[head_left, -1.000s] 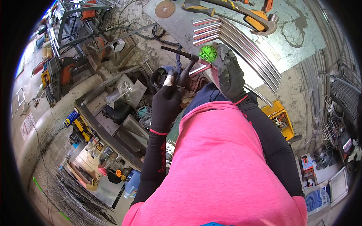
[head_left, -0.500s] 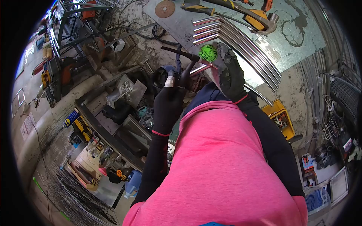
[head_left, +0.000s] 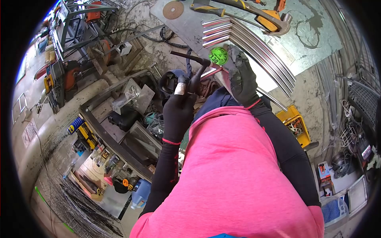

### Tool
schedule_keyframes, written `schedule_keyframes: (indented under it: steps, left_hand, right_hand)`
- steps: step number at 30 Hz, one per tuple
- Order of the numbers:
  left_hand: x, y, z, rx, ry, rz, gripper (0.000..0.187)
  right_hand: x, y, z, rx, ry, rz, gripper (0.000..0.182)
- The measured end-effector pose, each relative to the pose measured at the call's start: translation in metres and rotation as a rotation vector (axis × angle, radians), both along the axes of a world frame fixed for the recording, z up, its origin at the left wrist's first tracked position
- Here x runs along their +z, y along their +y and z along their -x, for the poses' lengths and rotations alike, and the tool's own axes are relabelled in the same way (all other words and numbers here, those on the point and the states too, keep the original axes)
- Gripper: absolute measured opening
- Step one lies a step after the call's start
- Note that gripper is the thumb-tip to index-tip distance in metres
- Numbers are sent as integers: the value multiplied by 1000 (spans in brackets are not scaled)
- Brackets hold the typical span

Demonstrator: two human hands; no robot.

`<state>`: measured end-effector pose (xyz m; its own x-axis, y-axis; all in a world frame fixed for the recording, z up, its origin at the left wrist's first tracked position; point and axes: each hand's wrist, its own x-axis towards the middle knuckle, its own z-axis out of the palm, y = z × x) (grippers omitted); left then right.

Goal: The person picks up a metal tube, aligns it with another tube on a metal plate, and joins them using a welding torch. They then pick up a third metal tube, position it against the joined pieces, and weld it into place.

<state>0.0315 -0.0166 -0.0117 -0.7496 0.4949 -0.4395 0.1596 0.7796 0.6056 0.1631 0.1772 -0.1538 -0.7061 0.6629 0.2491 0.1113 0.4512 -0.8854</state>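
My left hand point(head_left: 178, 113), in a black glove with a taped finger, grips a dark welding torch point(head_left: 195, 67) whose head points at a shiny metal tube. My right hand point(head_left: 241, 77), in a grey glove, holds that metal tube point(head_left: 212, 72) just beside the torch tip. A round green sticker point(head_left: 218, 56) lies right above the tube. Several curved metal tubes point(head_left: 254, 45) lie side by side on the metal workbench point(head_left: 313, 27) beyond my right hand.
A hammer point(head_left: 274, 22), a yellow-handled tool point(head_left: 208, 8) and a brown grinding disc point(head_left: 173, 9) lie on the bench. A cluttered shelf point(head_left: 119, 119) with tools stands at left. A yellow case point(head_left: 294, 123) sits at right. Wire mesh point(head_left: 75, 206) lies lower left.
My left hand has shifted slightly right and down with the torch. My right hand and the tube stay in about the same place.
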Motion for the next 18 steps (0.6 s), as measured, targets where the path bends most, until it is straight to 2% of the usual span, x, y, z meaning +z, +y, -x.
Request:
schedule_keyframes:
  steps: [2, 4, 5, 6, 8, 10, 12, 13, 15, 16, 17, 18]
  left_hand:
    - [-1, 1, -2, -12, 29, -54, 41]
    - [0, 4, -3, -114, 199, -48, 34]
    - [-8, -4, 0, -174, 211, -46, 47]
    - [-10, -6, -1, -173, 213, -48, 47]
    - [-13, -7, -4, -45, 66, -97, 62]
    - [-12, -4, -7, -27, 44, -145, 64]
    - [-25, -8, -11, 302, -156, -482, 59]
    - [-29, -12, -11, 306, -161, -489, 59]
    - [-35, -25, -6, 612, -280, -538, 48]
    - [-26, -32, 0, 727, -457, -522, 36]
    - [-35, -47, 2, 792, -490, -588, 34]
    - [-48, -65, 4, 852, -523, -656, 34]
  right_hand:
    - [-1, 0, 1, 0, -12, 6, 52]
    - [1, 2, 5, 49, 57, 142, 57]
    - [2, 3, 7, 34, 80, 96, 56]
    - [-1, 3, 6, 34, 82, 94, 56]
    - [-7, 2, 3, -1, 79, -40, 55]
    - [-1, 3, 5, -3, 78, -52, 55]
    - [6, 5, 5, 17, 119, -41, 51]
    - [7, 3, 0, 21, 115, -48, 51]
    - [-6, 0, -12, -85, 45, -160, 47]
    - [-7, 3, -7, -167, 215, -431, 40]
    - [12, 18, -45, 8, 62, -30, 44]
    - [61, 30, -34, -79, 108, -58, 56]
